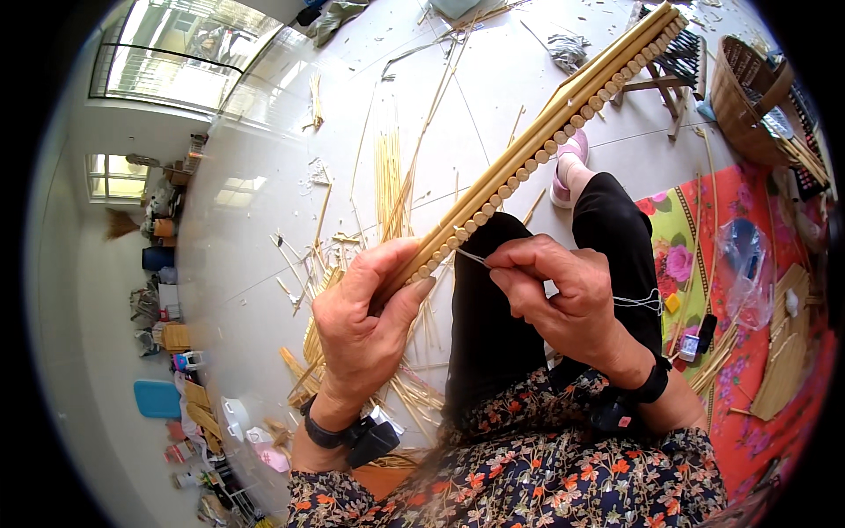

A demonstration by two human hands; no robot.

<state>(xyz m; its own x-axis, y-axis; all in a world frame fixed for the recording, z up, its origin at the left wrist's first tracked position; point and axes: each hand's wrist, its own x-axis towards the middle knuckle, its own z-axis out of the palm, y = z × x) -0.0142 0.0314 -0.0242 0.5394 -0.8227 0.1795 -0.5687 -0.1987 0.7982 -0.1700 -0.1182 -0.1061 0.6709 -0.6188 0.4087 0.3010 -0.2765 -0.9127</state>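
Evidently left grip point(365, 308) closed around stick row point(535, 148) mid-frame, right grip point(568, 299) pinching white thread point(472, 257), best kept taut.

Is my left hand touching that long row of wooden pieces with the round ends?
Touching. The head view shows the left hand gripping the row of wooden pieces, its lower end between thumb and fingers.

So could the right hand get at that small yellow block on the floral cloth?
Probably yes: the yellow block lies uncovered on the floral cloth, on that side, though the right hand is busy pinching white thread.
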